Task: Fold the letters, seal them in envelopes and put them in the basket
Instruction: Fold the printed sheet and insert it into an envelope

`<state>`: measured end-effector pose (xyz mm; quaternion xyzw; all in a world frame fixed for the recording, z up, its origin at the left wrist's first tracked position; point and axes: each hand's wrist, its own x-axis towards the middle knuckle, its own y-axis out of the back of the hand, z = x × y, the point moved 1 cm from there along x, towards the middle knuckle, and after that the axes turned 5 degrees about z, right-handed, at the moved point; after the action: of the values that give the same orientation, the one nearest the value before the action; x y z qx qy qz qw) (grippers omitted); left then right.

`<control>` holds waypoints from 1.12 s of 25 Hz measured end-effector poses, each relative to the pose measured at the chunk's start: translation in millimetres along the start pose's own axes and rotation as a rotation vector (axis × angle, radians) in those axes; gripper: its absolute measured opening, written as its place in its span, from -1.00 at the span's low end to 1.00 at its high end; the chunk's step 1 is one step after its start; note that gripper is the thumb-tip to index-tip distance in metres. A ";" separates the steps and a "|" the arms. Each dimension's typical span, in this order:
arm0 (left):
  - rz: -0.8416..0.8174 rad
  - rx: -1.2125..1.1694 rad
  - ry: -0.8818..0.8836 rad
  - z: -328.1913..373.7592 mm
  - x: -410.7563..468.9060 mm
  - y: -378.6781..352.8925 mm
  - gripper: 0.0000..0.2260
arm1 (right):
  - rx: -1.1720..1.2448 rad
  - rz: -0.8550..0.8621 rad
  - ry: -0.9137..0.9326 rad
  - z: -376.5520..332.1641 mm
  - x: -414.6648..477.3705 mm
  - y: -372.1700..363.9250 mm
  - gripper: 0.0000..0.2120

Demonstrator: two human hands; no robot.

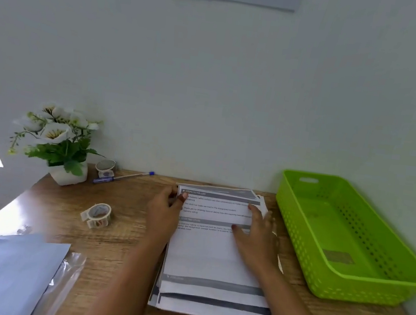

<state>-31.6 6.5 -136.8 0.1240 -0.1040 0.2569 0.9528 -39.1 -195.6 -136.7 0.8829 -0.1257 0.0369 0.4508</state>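
Both hands on the stack of white printed paper letters (214,258): left hand (165,210) pinching the top sheet's far-left corner, right hand (257,232) spread flat, on the wooden worktop (116,245).

I have one view only, from the camera worn on the head. It looks forward and slightly down over the wooden desk (117,238), close in, with the wall (210,91) filling the upper half. Both forearms reach in from the bottom edge. The wide lens bends the edges, taking in the flower pot (67,173) at left and the green basket (299,222) at right.
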 end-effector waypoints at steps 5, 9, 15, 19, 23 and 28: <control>0.052 0.085 -0.200 -3.9 5.5 -1.2 -0.95 | -0.088 0.065 0.076 3.4 -7.5 -5.1 -0.37; -0.096 -0.041 -0.229 4.2 -5.7 -1.1 -0.88 | 0.035 0.119 0.073 2.1 -12.6 -0.1 -0.30; -0.096 -0.168 -0.256 59.7 -37.7 25.9 -0.86 | 0.346 0.123 0.081 -12.2 -32.5 45.8 -0.25; -0.164 -0.244 -0.111 81.7 -67.4 47.9 -0.71 | 0.640 0.157 0.109 -3.7 -63.2 81.7 -0.26; -0.262 -0.268 -0.031 74.0 -87.4 54.0 -0.75 | 0.667 0.155 0.133 18.0 -83.1 103.4 -0.27; -0.269 -0.150 -0.099 48.5 -87.3 63.4 -0.77 | 0.349 0.134 0.295 36.9 -87.6 120.8 -0.51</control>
<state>-144.6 5.1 -102.1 0.0779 -0.1521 0.1120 0.9789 -156.2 -276.7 -79.1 0.9222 -0.1083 0.2165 0.3014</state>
